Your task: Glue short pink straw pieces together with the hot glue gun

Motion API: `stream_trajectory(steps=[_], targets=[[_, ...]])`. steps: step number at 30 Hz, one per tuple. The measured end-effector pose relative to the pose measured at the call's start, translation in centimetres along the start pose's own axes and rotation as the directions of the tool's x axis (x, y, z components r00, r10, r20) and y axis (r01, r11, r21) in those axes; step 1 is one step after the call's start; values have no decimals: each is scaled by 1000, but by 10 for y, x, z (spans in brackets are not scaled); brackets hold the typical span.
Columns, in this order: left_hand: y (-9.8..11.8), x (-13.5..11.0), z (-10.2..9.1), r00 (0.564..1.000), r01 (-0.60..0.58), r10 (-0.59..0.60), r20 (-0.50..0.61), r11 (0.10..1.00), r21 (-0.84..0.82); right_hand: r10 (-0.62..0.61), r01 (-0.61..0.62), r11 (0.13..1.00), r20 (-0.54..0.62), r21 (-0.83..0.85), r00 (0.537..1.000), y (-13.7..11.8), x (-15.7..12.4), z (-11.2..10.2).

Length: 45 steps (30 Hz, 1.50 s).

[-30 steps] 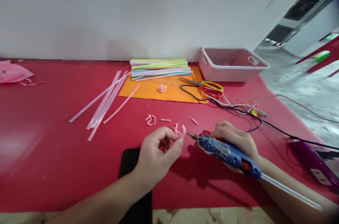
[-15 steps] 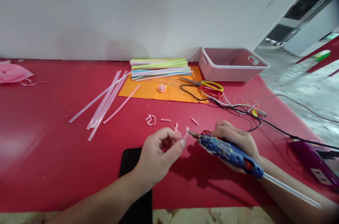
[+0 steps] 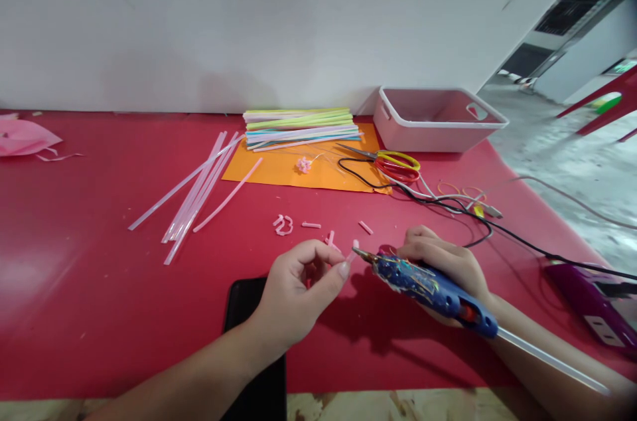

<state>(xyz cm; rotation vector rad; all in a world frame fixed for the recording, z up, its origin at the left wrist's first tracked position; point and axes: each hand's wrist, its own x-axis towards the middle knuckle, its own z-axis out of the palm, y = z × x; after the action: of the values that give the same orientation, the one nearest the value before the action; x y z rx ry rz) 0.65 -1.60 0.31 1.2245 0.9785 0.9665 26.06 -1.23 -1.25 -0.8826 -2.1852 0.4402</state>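
Note:
Between thumb and index finger, my left hand (image 3: pixel 298 298) pinches a short pink straw piece (image 3: pixel 354 250). A blue hot glue gun (image 3: pixel 423 285) is gripped in my right hand (image 3: pixel 448 261), its metal nozzle at the upper end of that piece. From the back of the gun sticks a clear glue stick (image 3: pixel 552 361). Just beyond my left fingertips lie more cut pink pieces (image 3: pixel 331 240), partly hidden by the hand. Farther off are a curled group of pink bits (image 3: pixel 283 225) and two single straight pieces (image 3: pixel 311 226). Below my left wrist is a black phone-like slab (image 3: pixel 259 388).
Long pink straws (image 3: pixel 199 192) lie left of an orange sheet (image 3: pixel 279 172) bearing coloured straws (image 3: pixel 303 129), a small pink flower (image 3: pixel 304 165) and scissors (image 3: pixel 393 163). Behind stands a pink basket (image 3: pixel 438 139). Cables (image 3: pixel 448 202) cross the right side toward a purple power strip (image 3: pixel 592 308).
Hardly anything differs. The pink piece and the glue gun have shifted very slightly, with the nozzle still at the piece's upper end.

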Motion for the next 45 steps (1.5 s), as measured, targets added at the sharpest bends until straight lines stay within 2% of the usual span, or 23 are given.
stream_trajectory(steps=[5,34,39,45], targets=[[-1,-1,0,1000,1,-1,12,1000,6,-38,38,999,38,-4,999,0,1,1],[-2,-1,-1,994,-111,110,16,992,61,-20,19,999,-24,-40,1000,-2,2,-3],[-2,-2,-1,992,-125,124,26,991,53,-32,33,999,27,-30,999,0,1,-7],[-3,-1,-1,992,-127,126,28,990,55,-35,35,999,4,-42,999,-1,2,-5]])
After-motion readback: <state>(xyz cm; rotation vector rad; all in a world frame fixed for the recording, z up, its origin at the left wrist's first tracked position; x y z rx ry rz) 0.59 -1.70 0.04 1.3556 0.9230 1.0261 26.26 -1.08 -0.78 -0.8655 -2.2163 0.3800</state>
